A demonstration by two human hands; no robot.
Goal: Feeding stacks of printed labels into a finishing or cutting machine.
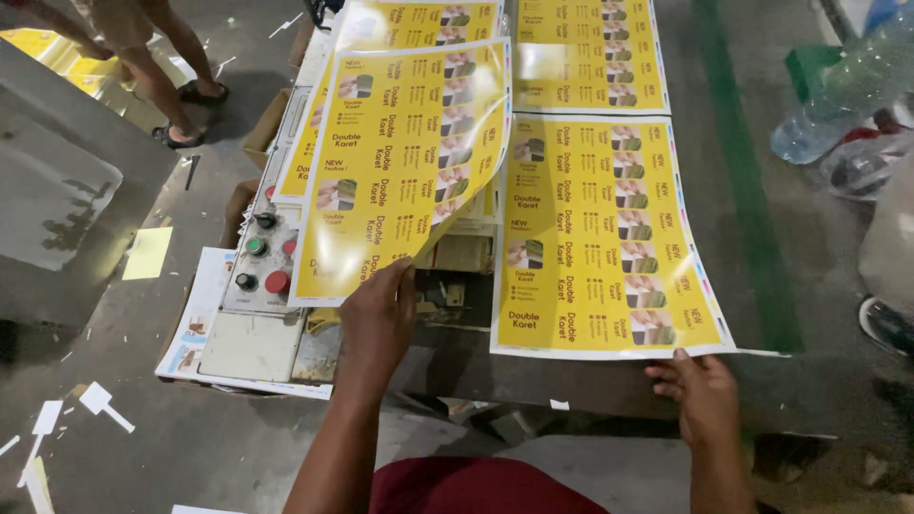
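Head cam: left hand (378,319) pinches lifted, curling yellow sheet (405,162); right hand (702,395) grips flat sheet (605,238) edge w/ fingers.

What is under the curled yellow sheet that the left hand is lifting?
Under the lifted yellow sheet held by the left hand: part of a control panel with red, green and black buttons, and more yellow sheets at its left edge. The rest is covered.
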